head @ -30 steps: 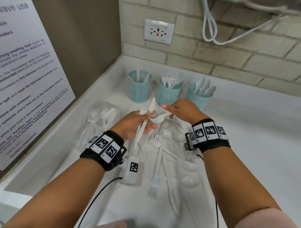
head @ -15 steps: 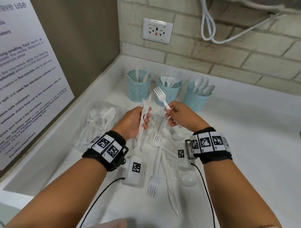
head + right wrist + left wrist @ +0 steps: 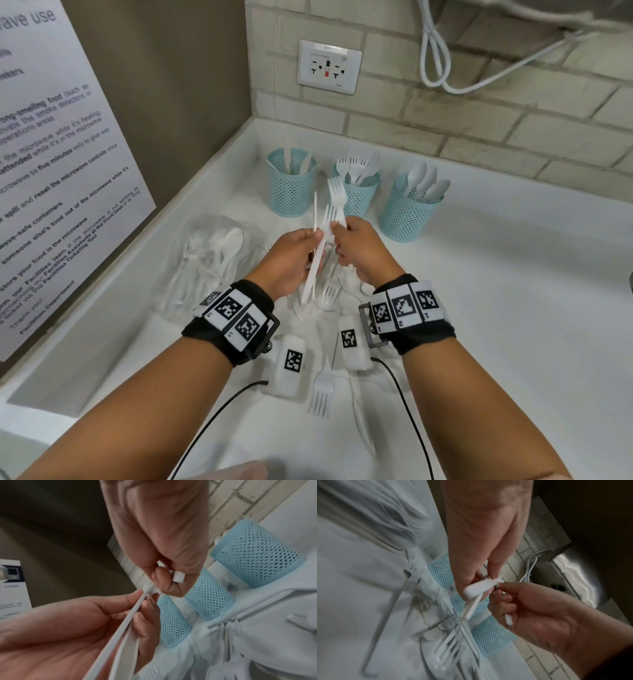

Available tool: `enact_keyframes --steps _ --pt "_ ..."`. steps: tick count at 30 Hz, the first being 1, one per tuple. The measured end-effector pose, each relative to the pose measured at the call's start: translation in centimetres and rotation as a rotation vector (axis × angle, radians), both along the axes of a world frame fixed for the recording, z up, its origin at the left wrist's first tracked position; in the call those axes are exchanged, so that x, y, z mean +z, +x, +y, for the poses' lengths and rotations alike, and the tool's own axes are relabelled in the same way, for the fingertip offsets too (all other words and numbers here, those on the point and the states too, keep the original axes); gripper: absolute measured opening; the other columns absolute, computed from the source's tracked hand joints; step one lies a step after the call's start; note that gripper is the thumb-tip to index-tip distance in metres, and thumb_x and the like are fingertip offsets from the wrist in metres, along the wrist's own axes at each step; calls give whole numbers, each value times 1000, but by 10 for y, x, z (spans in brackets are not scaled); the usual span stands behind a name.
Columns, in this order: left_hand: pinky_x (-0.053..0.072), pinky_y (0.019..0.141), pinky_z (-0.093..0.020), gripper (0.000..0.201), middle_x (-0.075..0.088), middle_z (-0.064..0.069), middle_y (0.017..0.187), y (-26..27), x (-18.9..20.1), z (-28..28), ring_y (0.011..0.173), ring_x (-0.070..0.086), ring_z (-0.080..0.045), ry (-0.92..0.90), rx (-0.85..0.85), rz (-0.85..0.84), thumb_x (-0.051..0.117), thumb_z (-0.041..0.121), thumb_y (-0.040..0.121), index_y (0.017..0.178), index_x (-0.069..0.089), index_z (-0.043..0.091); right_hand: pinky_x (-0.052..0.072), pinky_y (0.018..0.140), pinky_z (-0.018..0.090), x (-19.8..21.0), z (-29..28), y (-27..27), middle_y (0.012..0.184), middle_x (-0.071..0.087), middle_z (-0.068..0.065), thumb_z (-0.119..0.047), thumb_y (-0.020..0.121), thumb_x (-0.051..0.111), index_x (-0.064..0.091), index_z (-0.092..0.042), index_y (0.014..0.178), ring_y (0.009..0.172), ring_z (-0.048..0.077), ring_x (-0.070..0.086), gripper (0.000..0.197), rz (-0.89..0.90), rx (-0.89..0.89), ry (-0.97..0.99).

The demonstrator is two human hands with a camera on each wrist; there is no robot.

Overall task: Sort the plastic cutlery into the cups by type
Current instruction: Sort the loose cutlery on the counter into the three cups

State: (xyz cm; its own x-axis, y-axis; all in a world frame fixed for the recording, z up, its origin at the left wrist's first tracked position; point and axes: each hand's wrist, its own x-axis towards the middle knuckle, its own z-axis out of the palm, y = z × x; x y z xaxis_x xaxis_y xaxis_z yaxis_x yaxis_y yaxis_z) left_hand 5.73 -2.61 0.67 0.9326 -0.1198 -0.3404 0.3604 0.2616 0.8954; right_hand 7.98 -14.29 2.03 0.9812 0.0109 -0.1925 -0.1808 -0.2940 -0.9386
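Left hand [image 3: 291,260] pinches a plastic knife [image 3: 317,253] plus a second white piece, thumb and fingers curled on the handles. Right hand [image 3: 359,250] pinches a fork [image 3: 335,198] by its handle, tines up, touching the left hand's bundle. Three blue mesh cups near the counter's back corner: knife cup [image 3: 291,188], fork cup [image 3: 358,192], spoon cup [image 3: 407,212]. Loose cutlery [image 3: 322,390] lies mid-counter [image 3: 513,308]; a clear bag of cutlery [image 3: 209,253] sits by the left edge.

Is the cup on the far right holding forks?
No, the right-hand cup holds spoons; the forks stand in the middle cup.
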Motion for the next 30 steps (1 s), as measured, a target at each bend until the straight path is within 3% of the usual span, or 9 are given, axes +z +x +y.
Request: enact_keyframes --steps 3,5,9,12,18,20,23,26,30 --pt "49 51 -20 14 57 1 67 -4 3 0 56 54 -8 30 -54 -39 49 15 97 90 62 13 31 39 20 2 -1 2 63 41 2 -16 99 40 43 -14 76 48 11 37 23 11 -94 134" --pt "50 51 -20 12 61 -1 72 -3 2 0 56 60 -7 14 -34 -56 51 14 96 94 63 11 29 38 18 4 -2 1 63 39 2 -17 99 43 45 -14 76 49 10 35 23 53 -50 222" --pt "57 68 -27 17 68 -8 83 0 -1 0 70 67 -17 -29 25 -65 54 13 94 104 63 3 28 38 16 4 1 -2 61 38 1 -16 96 52 53 -13 74 50 9 33 22 108 41 282" --pt "56 60 -24 15 69 -6 78 -1 -1 -1 64 67 -13 -53 41 -71 55 12 93 101 65 2 32 40 16 4 2 0 61 42 1 -14 97 49 55 -12 76 51 9 36 22 122 12 308" --pt "56 59 -23 20 71 -8 87 -1 -3 2 68 68 -13 -39 69 -71 57 12 92 107 65 0 52 65 30 2 4 5 78 62 6 -19 100 40 56 -8 95 68 18 59 20 132 -18 261" --pt "56 60 -22 18 71 -7 88 0 -3 3 69 69 -13 -48 79 -65 58 14 92 104 65 2 55 67 34 4 2 6 77 63 8 -20 102 36 52 -9 93 68 21 62 21 148 -27 283" --pt "55 60 -17 10 67 -2 80 0 -2 4 64 65 -9 -48 122 -17 58 17 92 93 64 9 51 58 30 3 0 9 67 54 5 -24 103 33 47 -11 90 56 16 54 23 148 -99 309" --pt "47 54 -14 11 58 0 73 2 -3 4 62 56 -8 -15 150 -3 56 20 94 92 64 13 32 40 19 7 -5 18 60 37 1 -28 102 33 45 -14 85 48 11 33 25 107 -121 294" --pt "37 49 -14 18 54 1 74 3 -4 6 58 45 -6 14 137 -13 48 21 98 91 63 14 32 52 25 31 -12 42 61 41 2 -14 100 39 47 -9 90 53 14 38 14 -88 -131 331"
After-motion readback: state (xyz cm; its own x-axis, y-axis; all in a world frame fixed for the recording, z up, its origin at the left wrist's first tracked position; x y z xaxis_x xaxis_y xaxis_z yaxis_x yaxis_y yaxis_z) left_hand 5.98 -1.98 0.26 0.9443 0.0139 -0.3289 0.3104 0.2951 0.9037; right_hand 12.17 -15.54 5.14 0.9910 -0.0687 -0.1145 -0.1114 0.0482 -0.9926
